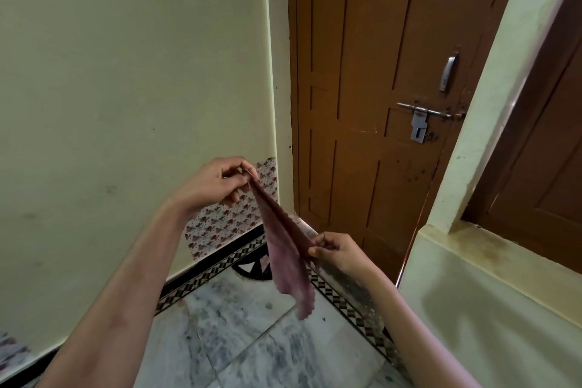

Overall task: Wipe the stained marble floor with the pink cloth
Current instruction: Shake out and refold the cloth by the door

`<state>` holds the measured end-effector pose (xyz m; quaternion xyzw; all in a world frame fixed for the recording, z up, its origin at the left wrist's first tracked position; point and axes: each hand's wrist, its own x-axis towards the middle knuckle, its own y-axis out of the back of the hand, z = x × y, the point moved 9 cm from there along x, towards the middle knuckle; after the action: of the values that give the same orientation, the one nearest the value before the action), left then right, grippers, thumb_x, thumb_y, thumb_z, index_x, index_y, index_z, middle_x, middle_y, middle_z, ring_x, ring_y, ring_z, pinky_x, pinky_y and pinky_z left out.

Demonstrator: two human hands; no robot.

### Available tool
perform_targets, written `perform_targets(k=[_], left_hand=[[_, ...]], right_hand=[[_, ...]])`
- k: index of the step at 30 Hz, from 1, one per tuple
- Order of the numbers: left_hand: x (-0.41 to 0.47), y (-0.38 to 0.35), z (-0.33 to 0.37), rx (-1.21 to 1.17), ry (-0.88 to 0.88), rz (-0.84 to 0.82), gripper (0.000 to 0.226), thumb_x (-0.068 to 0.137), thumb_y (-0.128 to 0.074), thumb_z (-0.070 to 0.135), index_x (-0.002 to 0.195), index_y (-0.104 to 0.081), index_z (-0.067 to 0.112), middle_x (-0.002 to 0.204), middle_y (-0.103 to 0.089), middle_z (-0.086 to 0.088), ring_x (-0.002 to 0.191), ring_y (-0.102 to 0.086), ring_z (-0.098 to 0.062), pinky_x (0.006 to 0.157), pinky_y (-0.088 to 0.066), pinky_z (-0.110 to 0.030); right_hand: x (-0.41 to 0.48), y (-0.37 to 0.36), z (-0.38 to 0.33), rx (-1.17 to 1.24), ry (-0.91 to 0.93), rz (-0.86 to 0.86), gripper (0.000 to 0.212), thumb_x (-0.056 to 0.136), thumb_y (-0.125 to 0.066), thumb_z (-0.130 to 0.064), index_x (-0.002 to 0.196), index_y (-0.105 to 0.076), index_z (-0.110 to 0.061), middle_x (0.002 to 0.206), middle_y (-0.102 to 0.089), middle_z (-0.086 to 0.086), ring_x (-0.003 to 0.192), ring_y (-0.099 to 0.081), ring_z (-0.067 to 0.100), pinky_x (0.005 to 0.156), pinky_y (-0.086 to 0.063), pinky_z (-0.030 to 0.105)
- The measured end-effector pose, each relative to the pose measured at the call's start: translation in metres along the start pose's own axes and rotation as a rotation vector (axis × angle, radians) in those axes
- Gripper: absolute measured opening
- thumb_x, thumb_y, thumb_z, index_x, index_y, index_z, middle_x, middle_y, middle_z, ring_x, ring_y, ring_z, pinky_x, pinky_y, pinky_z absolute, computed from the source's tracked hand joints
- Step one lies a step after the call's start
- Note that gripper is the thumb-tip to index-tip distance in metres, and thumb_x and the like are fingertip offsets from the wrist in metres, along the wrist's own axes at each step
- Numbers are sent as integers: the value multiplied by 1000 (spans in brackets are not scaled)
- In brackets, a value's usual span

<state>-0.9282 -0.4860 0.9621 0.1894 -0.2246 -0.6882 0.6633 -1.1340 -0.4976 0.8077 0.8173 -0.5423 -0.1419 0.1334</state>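
Observation:
The pink cloth [288, 258] hangs in the air above the floor, stretched between my two hands. My left hand [217, 181] pinches its upper corner, up near the wall. My right hand [337, 250] pinches another edge lower and to the right. The rest of the cloth droops down, its loose corner free. Below lies the grey-veined marble floor [239, 334], with small dark specks near the patterned border.
A cream wall [126, 88] rises on the left, with a floral patch [226, 224] low down. A shut brown door [371, 88] with a metal latch [422, 120] stands ahead. A cream ledge [488, 293] and pillar stand on the right. A black-and-white patterned border [349, 305] edges the floor.

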Motion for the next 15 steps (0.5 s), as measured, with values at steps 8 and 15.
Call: perform_targets(k=[8, 15], left_hand=[[14, 38, -28, -30, 65, 271, 24, 91, -51, 12, 73, -67, 9, 78, -68, -13, 69, -63, -21, 70, -58, -34], [14, 63, -30, 201, 14, 560, 20, 76, -67, -1, 86, -55, 10, 74, -60, -4, 71, -55, -19, 70, -49, -33]], right_hand=[[-13, 15, -36, 53, 163, 111, 14, 94, -53, -8, 96, -61, -20, 86, -68, -9, 81, -64, -4, 70, -50, 11], [-20, 18, -70, -173, 295, 103, 20, 87, -61, -3, 91, -69, -20, 93, -67, -10, 90, -62, 0, 78, -49, 14]])
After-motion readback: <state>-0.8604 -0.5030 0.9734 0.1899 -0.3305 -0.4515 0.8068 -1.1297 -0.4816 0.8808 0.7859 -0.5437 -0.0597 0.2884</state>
